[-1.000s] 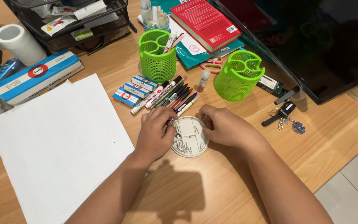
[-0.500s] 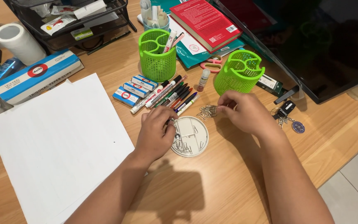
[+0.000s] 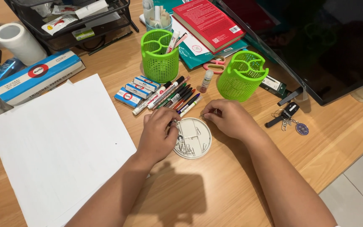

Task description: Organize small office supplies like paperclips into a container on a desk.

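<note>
A round white divided tray (image 3: 201, 145) holding metal paper clips lies on the wooden desk. My left hand (image 3: 158, 135) rests on the tray's left rim, fingers curled against it. My right hand (image 3: 228, 119) sits just beyond the tray's upper right edge. Its fingers are closed down over a small pile of loose paper clips (image 3: 202, 115), most of it hidden under the hand. Only a clip or two pokes out at the fingertips.
A row of markers (image 3: 171, 97) and small blue boxes (image 3: 133, 90) lie behind the tray. Two green mesh pen holders (image 3: 159, 59) (image 3: 241, 77) stand further back. White paper sheets (image 3: 59, 147) lie left, car keys (image 3: 290, 114) and a monitor (image 3: 316, 46) right.
My right hand went from the tray to the right, leaving a pile of clips on the desk, then came back left and closed over that pile. My left hand stayed put.
</note>
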